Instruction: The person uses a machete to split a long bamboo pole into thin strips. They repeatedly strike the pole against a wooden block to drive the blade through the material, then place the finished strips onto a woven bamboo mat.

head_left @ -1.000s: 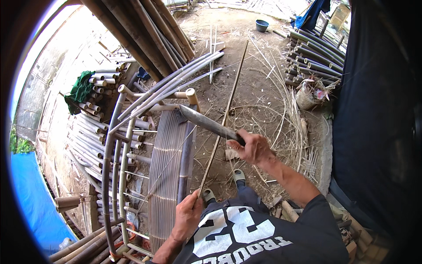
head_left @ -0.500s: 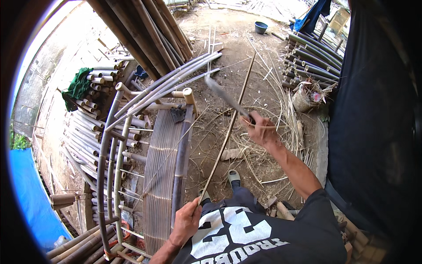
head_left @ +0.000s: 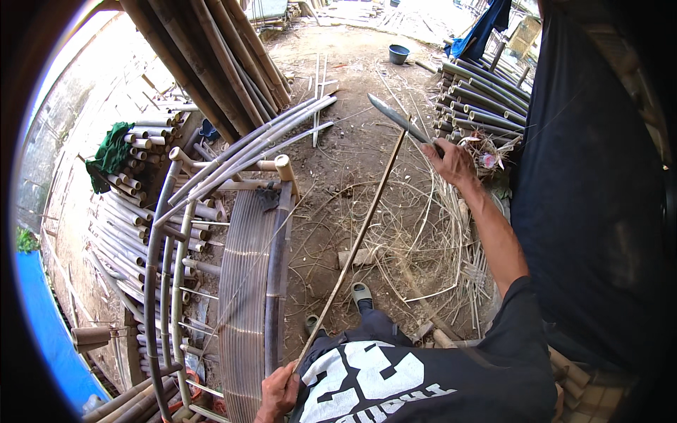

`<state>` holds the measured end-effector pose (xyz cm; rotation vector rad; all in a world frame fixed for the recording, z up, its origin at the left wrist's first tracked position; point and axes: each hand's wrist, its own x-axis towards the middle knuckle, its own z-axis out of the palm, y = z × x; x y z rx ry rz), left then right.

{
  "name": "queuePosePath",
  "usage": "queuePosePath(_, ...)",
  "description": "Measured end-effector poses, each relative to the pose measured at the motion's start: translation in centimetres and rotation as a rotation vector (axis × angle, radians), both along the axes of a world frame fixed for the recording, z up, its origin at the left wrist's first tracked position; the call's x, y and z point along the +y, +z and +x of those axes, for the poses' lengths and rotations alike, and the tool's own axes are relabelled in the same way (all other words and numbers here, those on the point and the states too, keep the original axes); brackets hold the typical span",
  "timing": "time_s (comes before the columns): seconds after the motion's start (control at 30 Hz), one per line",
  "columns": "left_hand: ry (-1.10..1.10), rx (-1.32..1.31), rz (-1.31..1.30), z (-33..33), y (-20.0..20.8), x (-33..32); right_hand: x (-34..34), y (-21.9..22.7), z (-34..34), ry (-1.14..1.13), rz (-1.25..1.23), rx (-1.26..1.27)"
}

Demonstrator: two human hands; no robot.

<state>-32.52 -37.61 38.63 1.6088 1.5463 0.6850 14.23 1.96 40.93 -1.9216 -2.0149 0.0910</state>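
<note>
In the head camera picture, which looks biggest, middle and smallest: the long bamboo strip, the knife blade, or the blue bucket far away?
1. Long bamboo strip
2. Knife blade, held by the right hand
3. Blue bucket, though it sits farthest away, so it may only look tiny.

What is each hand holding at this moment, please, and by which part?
The right hand grips a long knife by its handle, blade raised. The left hand holds a thin bamboo strip at its near end.
</note>
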Motion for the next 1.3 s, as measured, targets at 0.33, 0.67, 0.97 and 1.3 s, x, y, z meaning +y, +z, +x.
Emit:
queuePosePath(0.33,0.205,-0.482,-0.379,0.6,0.7,4.7,-2.2,3.0,-3.5,-0.01,0.202,0.257)
queuePosePath(0.67,0.213,-0.878,-0.392,6.6,5.7,16.4,-15.7,-0.8,-20.2,0.519,0.09,0.331)
queuePosePath(0.97,0.223,-0.827,-0.345,6.5,4.8,13.3,-12.8,-0.9,-18.3,0.32,-0.033,0.381)
queuePosePath(1.3,0.188,-0.83,-0.411,5.8,5.6,10.7,-10.9,-1.9,-15.1,0.288,0.007,0.43)
